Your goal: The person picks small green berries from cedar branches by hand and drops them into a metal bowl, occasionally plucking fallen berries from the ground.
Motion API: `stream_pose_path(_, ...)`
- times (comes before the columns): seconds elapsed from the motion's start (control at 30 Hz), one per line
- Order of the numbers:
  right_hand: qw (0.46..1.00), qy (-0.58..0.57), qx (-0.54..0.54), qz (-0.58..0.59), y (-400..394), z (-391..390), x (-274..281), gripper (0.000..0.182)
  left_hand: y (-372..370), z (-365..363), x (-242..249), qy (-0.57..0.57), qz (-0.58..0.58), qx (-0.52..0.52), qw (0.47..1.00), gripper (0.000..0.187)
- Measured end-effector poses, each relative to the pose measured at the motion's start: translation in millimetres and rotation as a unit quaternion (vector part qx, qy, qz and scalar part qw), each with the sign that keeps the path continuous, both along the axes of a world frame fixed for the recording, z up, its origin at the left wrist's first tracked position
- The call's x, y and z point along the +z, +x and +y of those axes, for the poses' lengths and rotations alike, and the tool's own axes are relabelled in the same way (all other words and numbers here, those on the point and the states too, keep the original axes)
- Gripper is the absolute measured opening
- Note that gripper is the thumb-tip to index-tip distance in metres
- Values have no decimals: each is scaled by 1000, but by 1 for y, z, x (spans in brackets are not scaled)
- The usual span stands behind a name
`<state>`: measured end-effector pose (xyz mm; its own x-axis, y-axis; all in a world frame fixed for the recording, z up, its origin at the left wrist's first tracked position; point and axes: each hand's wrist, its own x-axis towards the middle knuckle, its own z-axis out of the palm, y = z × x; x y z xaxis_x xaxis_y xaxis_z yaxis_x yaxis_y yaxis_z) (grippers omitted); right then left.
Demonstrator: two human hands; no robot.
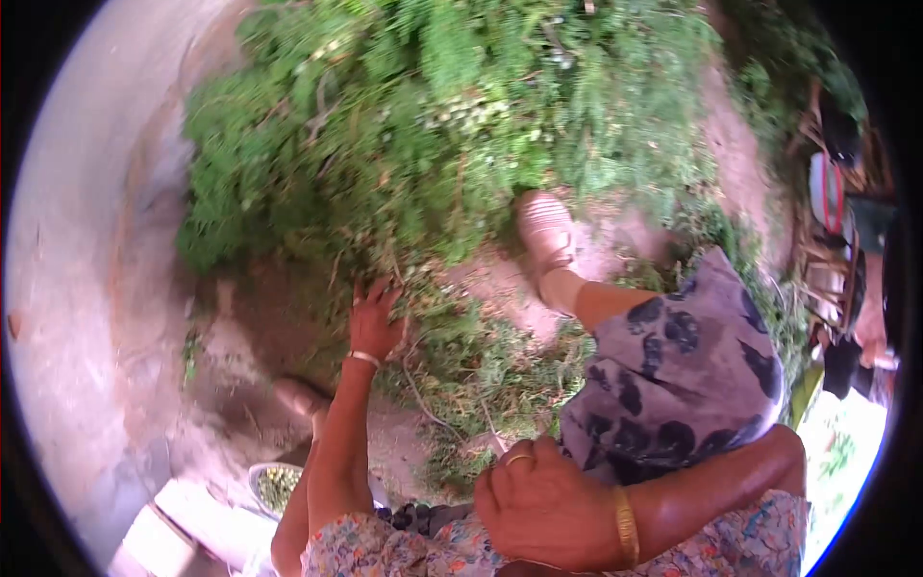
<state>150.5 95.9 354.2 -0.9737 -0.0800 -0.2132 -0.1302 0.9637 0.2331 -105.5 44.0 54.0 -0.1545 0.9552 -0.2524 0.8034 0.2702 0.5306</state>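
My left hand, with a bangle at the wrist, reaches down to the near edge of a large heap of leafy green branches. Its fingers are apart at the stems, and no grip on a stem shows. Close to my lap, my right hand is closed, with a ring and a gold bangle on it. A thin pale stem-like piece sticks up from its fingers, its lower part hidden. Between the hands lie loose green sprigs and a bare twig.
My shoes stand on bare earth on either side of the sprigs. At lower left is a bowl of small greenish pieces beside a pale box. Concrete runs along the left. Wooden furniture and a white basin stand at right.
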Motion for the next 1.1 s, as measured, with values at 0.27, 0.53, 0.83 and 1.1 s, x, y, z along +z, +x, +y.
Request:
stream_pose_path(0.27,920,-374,-61,-104,-32,56,21,41,-39,98,-1,-61,79,96,990,56)
stream_pose_path(0.53,927,-353,-92,-81,-31,38,23,27,-2,8,-37,-67,36,148,986,52)
stream_pose_path(0.83,925,-372,-66,-54,-32,48,27,32,21,-17,3,47,150,223,962,53)
stream_pose_path(1.1,916,-386,-67,-85,-38,54,28,34,27,66,-5,-79,162,243,953,59)
